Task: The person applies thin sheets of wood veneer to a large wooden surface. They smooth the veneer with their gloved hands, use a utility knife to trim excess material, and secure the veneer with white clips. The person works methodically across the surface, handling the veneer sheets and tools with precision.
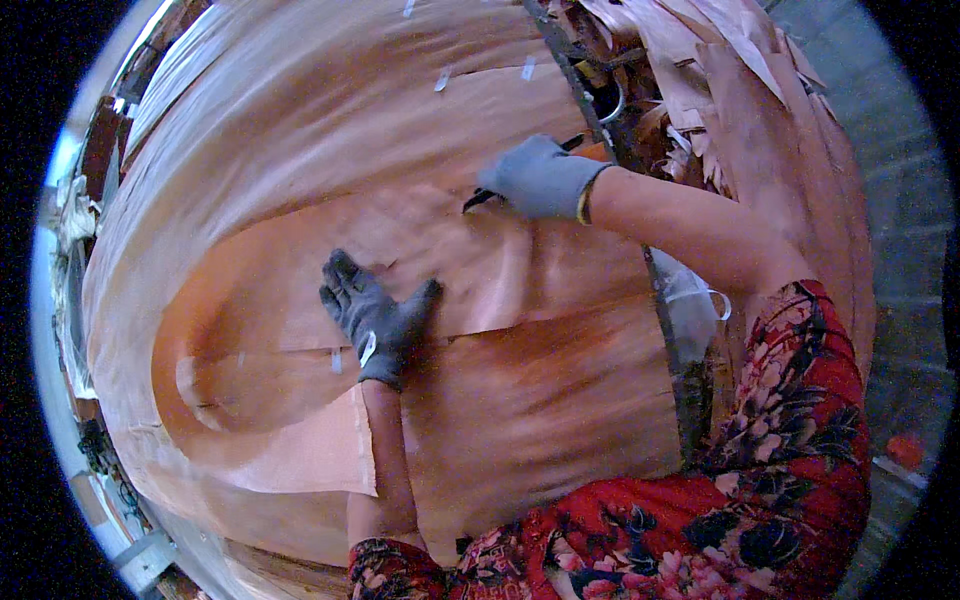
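Trimming veneer: I pin the sheet and cut.
My left hand (375,318), fingers spread, presses the veneer sheet (470,270) flat; my right hand (540,178) grips a dark blade (482,197), which next wants a steady draw along the sheet.

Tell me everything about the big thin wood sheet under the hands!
The top veneer sheet is very thin, pale pinkish-brown wood with faint grain. It lies flat on a stack of similar sheets, its lower edge overlapping a darker reddish sheet. The left hand, in a dark grey glove, presses flat on it. The right hand, in a lighter grey glove, holds a dark blade-like tool against it near its upper edge.
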A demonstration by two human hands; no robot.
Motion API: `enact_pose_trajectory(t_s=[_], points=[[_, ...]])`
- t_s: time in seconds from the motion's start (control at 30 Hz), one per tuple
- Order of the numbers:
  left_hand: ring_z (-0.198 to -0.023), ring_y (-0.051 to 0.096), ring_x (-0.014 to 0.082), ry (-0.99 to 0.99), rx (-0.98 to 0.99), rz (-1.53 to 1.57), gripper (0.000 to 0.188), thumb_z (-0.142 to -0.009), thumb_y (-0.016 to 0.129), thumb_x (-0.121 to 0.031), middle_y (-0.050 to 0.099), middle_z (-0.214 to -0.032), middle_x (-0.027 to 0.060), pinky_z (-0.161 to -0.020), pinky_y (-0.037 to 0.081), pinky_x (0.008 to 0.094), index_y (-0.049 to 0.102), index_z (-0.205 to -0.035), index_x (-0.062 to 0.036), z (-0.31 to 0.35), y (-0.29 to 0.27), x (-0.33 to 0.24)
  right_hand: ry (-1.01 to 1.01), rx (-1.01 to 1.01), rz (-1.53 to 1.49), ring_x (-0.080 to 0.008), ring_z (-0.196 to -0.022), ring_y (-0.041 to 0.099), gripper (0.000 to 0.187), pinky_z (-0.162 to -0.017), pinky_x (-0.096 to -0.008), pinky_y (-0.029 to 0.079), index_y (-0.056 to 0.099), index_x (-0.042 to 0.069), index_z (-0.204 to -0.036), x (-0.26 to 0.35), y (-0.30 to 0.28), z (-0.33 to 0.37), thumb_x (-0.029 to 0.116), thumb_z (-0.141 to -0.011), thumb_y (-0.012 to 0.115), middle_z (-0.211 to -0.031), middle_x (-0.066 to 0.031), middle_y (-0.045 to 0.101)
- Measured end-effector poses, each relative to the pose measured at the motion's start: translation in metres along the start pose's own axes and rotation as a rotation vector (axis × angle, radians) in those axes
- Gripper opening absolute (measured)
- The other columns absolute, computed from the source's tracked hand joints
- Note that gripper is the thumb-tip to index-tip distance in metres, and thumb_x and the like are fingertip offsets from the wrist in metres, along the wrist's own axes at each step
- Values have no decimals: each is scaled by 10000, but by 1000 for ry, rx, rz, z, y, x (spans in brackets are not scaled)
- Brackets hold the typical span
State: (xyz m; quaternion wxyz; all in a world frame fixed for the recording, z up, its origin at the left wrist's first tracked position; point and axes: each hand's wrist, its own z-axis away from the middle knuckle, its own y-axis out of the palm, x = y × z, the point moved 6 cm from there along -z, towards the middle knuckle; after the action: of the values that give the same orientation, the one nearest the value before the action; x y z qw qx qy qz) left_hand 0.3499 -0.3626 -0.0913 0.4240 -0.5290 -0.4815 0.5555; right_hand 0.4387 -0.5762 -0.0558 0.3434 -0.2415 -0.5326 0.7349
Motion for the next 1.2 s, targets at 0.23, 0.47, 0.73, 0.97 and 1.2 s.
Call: enact_pose_trajectory(t_s=[0.23, 0.47, 0.73, 0.97, 1.2], points=[[-1373, 98, 337, 17, -5, -14, 1205, -606, 663, -631, 147, -1465, 226, -1107, 38, 445, 92, -1389, 84, 0, 1, 0, 192, 47, 58, -330, -770, 654, 158, -593, -450, 500, 573, 99, -938, -55, 21, 42, 116, -787, 528, -840, -144, 654], [-1372, 103, 332, 10, 0, 13, 1205, -608, 680, -610, 147, -1464, 224, -1110, 42, 440, 81, -1386, 89, 4, -2, -2, 210, 53, 11, -324, -769, 654, 171, -595, -455, 495, 552, 93, -953, -69, 28, 62, 98, -784, 524, -826, -143, 653], [-1368, 121, 340, -9, 21, -48, 1204, -610, 678, -614, 167, -1457, 234, -1108, 50, 445, 90, -1380, 100, 4, -3, -1, 342, 151, -68, -337, -824, 642, 233, -637, -465, 495, 546, 105, -1010, -100, 35, 101, 139, -783, 503, -908, -161, 646], [-1364, 120, 361, 53, -39, -13, 1214, -614, 624, -677, 160, -1449, 263, -1104, 50, 463, 101, -1376, 109, 2, 1, -4, 521, 105, 177, -329, -726, 642, 136, -571, -430, 483, 548, 95, -921, -170, 82, 190, 115, -787, 528, -781, -155, 635], [-1368, 89, 377, -98, 178, -75, 1246, -587, 571, -741, 137, -1452, 271, -1104, 27, 465, 116, -1379, 107, 0, -10, 4, 247, -691, -103, -300, -647, 600, 72, -532, -411, 453, 568, 133, -859, 20, -5, 88, 149, -791, 554, -721, -105, 601]])
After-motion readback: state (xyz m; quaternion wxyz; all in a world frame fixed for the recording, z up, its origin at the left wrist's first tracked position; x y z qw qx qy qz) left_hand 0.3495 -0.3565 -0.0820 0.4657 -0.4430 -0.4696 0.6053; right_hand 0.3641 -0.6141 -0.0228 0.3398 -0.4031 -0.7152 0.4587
